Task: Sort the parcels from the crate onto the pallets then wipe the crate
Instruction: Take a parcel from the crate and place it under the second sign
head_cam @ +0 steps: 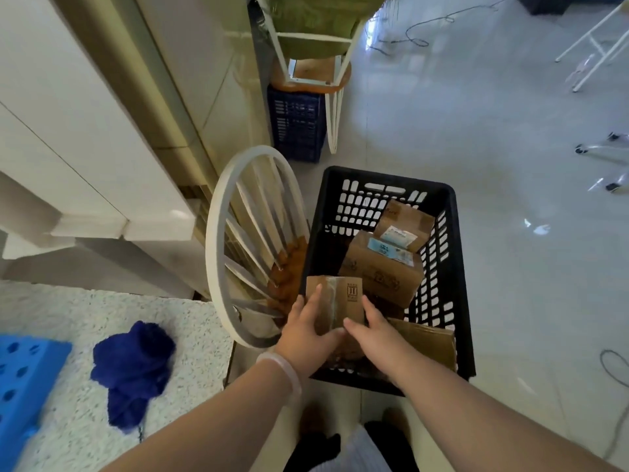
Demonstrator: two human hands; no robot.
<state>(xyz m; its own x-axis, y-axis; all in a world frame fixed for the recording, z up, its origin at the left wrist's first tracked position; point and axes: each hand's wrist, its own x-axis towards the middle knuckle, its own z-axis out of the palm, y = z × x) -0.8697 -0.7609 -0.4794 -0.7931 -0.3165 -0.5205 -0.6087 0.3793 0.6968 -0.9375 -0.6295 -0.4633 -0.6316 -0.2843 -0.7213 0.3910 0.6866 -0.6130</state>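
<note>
- While the head view looks down, the left hand [308, 330] and the right hand [374, 332] meet on a small parcel [335, 301]. The fingers [316, 296] of each wrap opposite sides and the thumbs touch at its near edge, so both are clamped on it, not spread.
- The parcel sits between the fingers at the near left corner of the black crate [459, 267]. I cannot tell whether it rests on something below or hangs free.
- Just beyond the right fingertips lies a larger labelled box [381, 274], with a second labelled box [405, 223] past it. A flat carton [429, 338] lies beside the right wrist.
- Well apart to the left of the left fingers, a blue cloth [132, 366] lies on the speckled worktop [85, 311]. What looks like a blue pallet [23, 379] is farther left.
- Risk, as I judge it: the grip is on smooth sides and tape, so the parcel could slide out. A tipped white stool [238, 240] stands just beside the left knuckles, and a leftward swing toward the pallet could catch its rim.
</note>
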